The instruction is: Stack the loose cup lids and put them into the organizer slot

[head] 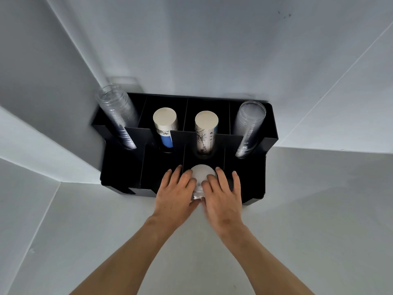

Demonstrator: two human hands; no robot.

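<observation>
I see my left hand [176, 188] and right hand [223, 188] with fingers wrapped around the stack of lids [202, 175], pushing it into the near middle slot of the organizer [255, 177]. Almost done; I only need to let go.

Left hand [175, 189] and right hand [221, 191] clasping white lid stack [202, 172], black organizer [255, 177], white table [319, 209]

cup stacks [206, 133] behind, dividers [183, 165] flank slot
</observation>
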